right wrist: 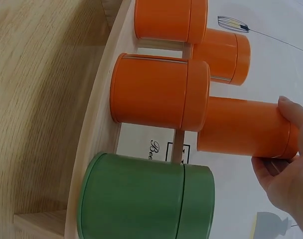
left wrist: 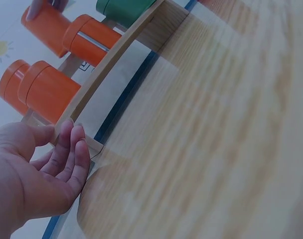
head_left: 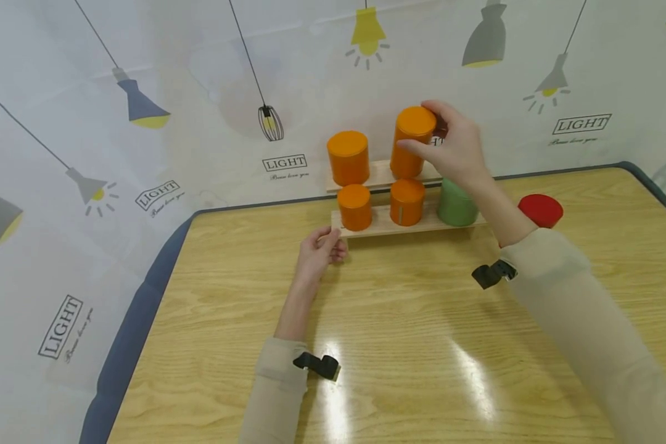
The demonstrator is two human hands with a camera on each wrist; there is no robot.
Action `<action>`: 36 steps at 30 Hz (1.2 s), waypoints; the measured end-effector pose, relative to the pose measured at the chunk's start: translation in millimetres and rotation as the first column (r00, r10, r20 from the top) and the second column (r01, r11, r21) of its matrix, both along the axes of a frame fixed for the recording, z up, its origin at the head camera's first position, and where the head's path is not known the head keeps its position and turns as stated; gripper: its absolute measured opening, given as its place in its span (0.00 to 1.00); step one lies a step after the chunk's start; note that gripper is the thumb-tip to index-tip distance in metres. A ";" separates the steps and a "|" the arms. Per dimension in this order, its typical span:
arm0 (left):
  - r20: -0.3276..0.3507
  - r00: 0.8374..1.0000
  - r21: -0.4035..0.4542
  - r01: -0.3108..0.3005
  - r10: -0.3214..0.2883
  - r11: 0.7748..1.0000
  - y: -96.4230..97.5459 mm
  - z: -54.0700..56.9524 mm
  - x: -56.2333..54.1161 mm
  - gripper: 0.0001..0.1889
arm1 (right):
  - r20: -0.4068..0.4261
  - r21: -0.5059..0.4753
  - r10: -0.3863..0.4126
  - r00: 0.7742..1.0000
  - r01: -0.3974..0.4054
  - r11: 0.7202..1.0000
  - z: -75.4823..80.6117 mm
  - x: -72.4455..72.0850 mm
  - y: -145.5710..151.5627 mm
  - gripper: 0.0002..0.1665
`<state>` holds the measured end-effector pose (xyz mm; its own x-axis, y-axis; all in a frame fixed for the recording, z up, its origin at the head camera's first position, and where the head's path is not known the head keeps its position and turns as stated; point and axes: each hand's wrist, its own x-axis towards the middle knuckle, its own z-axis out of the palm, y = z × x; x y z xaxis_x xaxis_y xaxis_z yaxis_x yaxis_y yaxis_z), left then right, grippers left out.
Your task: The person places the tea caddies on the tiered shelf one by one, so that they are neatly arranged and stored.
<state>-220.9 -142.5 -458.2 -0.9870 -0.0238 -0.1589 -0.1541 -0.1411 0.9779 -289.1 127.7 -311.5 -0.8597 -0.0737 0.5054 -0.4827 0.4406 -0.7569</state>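
Observation:
My right hand [head_left: 456, 145] grips a tall orange canister [head_left: 407, 151] near its lid, over the upper tier of a two-tier wooden rack [head_left: 380, 229]. Whether its base touches the board cannot be told. With thumb and fingers, my left hand [head_left: 317, 248] pinches the left end of the lower board. On the upper tier at left stands another orange canister [head_left: 348, 161]. Two shorter orange canisters, one at the left [head_left: 355, 209] and one in the middle [head_left: 404, 206], stand on the lower tier. Beside them at right is a green canister [head_left: 456, 205], partly behind my right wrist.
A red canister [head_left: 541, 209] stands to the right of the rack, partly hidden by my right forearm. Behind the rack rises a white curtain [head_left: 211, 111] printed with lamps. The wooden table [head_left: 411, 333] has a dark blue edge along the back.

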 end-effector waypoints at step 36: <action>0.007 1.000 -0.007 -0.008 0.008 1.000 0.5 1.0 1.3 0.22 | 0.208 0.083 0.015 0.978 -0.033 0.996 1.3 -23.6 -12.4 0.40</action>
